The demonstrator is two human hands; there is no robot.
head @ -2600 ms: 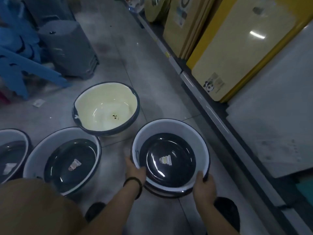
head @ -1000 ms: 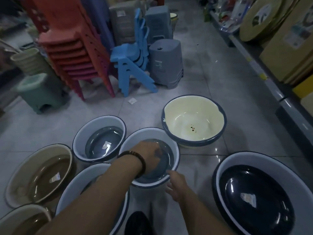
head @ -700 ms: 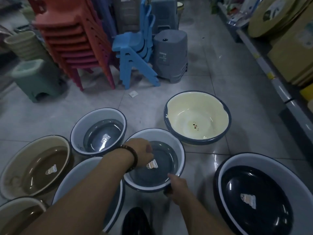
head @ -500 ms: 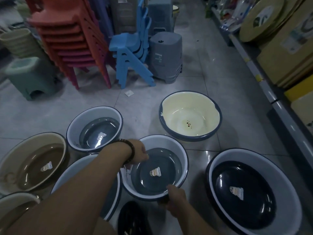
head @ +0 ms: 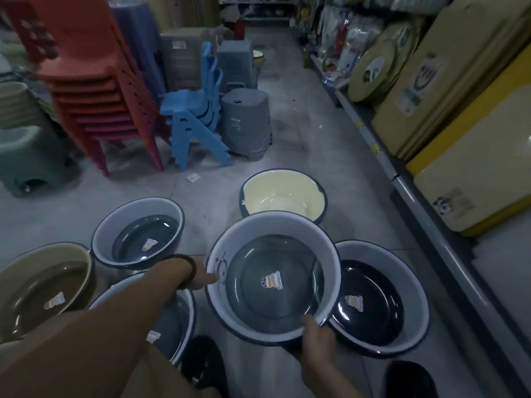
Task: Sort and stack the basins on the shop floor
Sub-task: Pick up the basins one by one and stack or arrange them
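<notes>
A white basin with a grey bottom (head: 327,254) is lifted off the floor between both hands. My left hand (head: 201,278) grips its left rim and my right hand (head: 316,333) grips its near rim. It hangs partly over a larger white basin with a dark blue bottom (head: 402,282) on the floor to the right. Behind it sits a cream basin (head: 287,188). To the left stand a grey-bottomed basin (head: 138,225), a tan basin (head: 43,282) and another grey-bottomed basin (head: 178,320) under my left arm.
Stacked red chairs (head: 92,81), blue chairs (head: 192,119) and grey stools (head: 247,124) stand behind the basins. A low shelf edge (head: 402,185) with leaning boards (head: 459,173) runs along the right. My shoes (head: 207,366) are at the bottom.
The grey-bottomed basin has been lifted from the floor and carried right, now overlapping the dark blue basin. Both hands still hold its rim. The camera has tilted up.
</notes>
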